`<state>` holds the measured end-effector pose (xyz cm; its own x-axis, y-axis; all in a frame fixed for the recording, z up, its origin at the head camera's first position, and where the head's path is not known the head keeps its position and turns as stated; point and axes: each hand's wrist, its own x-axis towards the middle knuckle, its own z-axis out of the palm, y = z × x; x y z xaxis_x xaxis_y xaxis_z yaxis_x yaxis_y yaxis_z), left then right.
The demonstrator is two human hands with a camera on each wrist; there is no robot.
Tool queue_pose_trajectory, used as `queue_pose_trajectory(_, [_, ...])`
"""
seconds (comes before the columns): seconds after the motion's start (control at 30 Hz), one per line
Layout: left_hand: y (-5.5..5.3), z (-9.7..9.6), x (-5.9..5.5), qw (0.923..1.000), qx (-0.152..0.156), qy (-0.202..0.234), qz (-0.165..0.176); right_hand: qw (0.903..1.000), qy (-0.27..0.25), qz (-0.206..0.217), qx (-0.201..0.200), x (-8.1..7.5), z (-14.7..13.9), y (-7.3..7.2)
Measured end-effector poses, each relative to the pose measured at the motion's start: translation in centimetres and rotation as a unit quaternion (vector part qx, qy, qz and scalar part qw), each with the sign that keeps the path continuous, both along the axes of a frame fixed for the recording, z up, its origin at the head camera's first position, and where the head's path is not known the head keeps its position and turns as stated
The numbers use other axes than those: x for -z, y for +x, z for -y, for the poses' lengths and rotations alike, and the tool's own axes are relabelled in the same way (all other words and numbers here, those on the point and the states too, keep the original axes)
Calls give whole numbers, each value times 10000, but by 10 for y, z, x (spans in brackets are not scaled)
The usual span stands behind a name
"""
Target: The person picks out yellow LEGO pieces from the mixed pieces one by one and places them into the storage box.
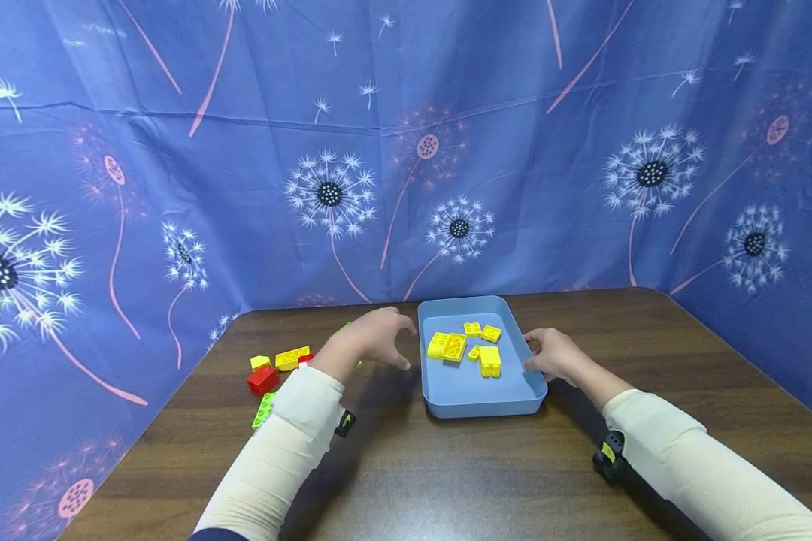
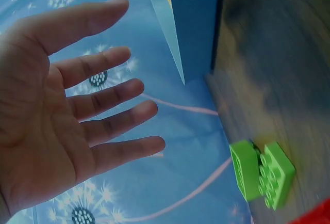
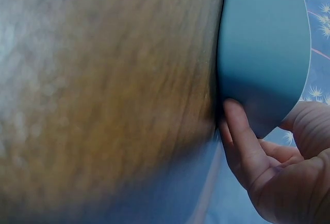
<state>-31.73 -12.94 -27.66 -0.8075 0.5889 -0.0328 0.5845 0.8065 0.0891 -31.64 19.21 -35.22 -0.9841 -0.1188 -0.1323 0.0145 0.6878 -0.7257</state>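
A shallow blue tray (image 1: 474, 394) stands on the table with several yellow toy bricks (image 1: 490, 361) inside it. At its right side my right hand (image 1: 555, 355) grips the wall; in the right wrist view the fingers (image 3: 242, 131) press the outside of the blue wall (image 3: 265, 43) low down, and the thumb goes over the rim. My left hand (image 1: 375, 338) hovers by the tray's left side, apart from it. Its fingers (image 2: 111, 97) are spread and hold nothing in the left wrist view.
Left of the left forearm lie a red brick (image 1: 262, 380), a long yellow brick (image 1: 292, 358), a small yellow brick (image 1: 260, 362) and a green brick (image 1: 264, 411). Green bricks (image 2: 278, 175) show in the left wrist view. A blue dandelion-patterned cloth (image 1: 379, 150) hangs behind the wooden table (image 1: 446, 481).
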Motion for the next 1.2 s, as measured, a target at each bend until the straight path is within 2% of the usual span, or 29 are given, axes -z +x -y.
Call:
queue_pose_trajectory(0.43, [16,49,0,9979,-448,444,151,9999,-108,15,-25,-3,0,0])
queue_pose_trajectory(0.7, [18,78,-4,9976,-497,474,-61,9999,-128,36,-2,-2,-1,-1])
queue_pose_trajectory(0.87, [11,97,-3,9971,-574,484,-133,9999,-125,63,27,-2,-1,-1])
queue_pose_trajectory(1.0, [4,111,1,9962,-640,582,-64,9999,-119,55,29,-2,-1,-1])
queue_pose_trajectory(1.2, [-5,128,5,9918,-1076,627,294,9999,-79,90,39,1,-1,0])
